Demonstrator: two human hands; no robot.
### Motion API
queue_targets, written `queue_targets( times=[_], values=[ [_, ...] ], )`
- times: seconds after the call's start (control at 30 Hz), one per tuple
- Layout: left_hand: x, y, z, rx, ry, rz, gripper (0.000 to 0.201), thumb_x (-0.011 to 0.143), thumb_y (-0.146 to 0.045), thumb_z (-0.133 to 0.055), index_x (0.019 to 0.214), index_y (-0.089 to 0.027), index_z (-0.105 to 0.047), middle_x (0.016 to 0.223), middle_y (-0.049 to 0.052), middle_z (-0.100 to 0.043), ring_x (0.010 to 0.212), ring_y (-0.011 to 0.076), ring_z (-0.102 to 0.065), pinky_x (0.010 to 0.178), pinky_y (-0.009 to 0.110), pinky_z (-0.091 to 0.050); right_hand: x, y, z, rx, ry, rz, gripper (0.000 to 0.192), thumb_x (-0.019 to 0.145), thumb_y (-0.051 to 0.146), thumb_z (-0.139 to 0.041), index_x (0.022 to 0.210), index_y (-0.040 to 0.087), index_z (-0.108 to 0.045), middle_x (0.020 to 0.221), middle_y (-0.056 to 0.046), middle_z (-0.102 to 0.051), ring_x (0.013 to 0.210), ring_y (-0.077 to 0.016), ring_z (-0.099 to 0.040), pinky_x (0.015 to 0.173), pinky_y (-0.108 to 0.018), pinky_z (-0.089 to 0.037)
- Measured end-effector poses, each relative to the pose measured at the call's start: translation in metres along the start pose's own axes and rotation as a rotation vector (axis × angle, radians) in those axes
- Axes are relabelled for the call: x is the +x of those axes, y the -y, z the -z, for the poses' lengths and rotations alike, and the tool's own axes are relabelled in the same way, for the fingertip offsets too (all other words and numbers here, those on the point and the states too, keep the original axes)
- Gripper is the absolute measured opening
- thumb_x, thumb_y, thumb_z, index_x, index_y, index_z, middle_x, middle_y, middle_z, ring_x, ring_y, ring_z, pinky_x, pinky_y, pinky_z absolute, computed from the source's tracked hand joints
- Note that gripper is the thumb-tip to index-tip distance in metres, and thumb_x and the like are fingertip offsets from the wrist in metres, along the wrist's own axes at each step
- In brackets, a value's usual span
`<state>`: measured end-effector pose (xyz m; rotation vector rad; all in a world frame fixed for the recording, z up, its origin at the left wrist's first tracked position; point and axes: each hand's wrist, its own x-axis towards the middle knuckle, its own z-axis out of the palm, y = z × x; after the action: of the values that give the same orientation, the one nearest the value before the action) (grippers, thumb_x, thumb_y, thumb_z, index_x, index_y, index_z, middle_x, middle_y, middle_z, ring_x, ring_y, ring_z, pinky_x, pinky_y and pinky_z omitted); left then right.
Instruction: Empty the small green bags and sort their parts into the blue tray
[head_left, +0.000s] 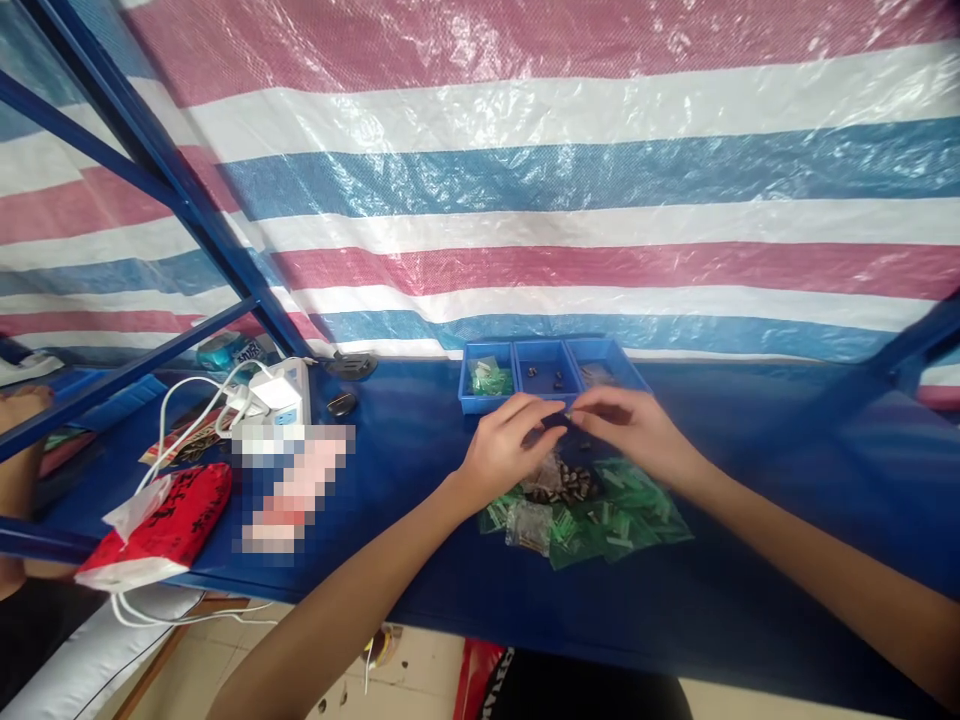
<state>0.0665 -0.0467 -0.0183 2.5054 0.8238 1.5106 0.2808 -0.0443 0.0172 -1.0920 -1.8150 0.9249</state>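
Observation:
My left hand (508, 440) and my right hand (630, 425) meet fingertip to fingertip above a blue table (750, 500), pinching something tiny between them that I cannot make out. Under them lies a heap of small green plastic bags (622, 510) with some clear bags (529, 524) and a cluster of small dark parts (571, 484). Just behind my hands stands a blue tray (547, 372) with three compartments: green bags on the left, a few dark parts in the middle, something faint on the right.
A white power strip with plugs and cables (274, 395) lies at the left, with a red-and-white packet (161, 525) near the front edge and a blurred patch beside it. A striped tarpaulin (570, 180) hangs behind. Blue metal frame bars (150, 150) cross the left.

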Motion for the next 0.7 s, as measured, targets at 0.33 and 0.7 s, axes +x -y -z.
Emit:
queue_targets(
  times=[0.33,0.7],
  values=[
    [0.01,0.013,0.03,0.213,0.202,0.109,0.024,0.103,-0.022,-0.045,0.118,-0.021,-0.064,0.109,0.007,-0.067,0.086,0.0144,-0.067,0.073,0.025,-0.056,0.052,-0.021,-0.001,-0.648,-0.12,0.365,0.018,0.094,0.026,-0.055,0.098,0.019,-0.071,0.098,-0.011,-0.076,0.095,-0.0307,-0.066,0.085,-0.045,-0.052],
    [0.01,0.012,0.043,0.44,0.801,0.206,0.036,0.093,-0.016,-0.054,0.128,-0.018,-0.063,0.113,0.011,-0.07,0.098,0.025,-0.07,0.07,0.029,-0.055,-0.034,-0.027,-0.01,-0.639,0.203,0.428,0.03,0.104,0.026,-0.045,0.122,0.021,-0.068,0.109,-0.011,-0.075,0.103,-0.0303,-0.065,0.084,-0.047,-0.056]
  ],
)
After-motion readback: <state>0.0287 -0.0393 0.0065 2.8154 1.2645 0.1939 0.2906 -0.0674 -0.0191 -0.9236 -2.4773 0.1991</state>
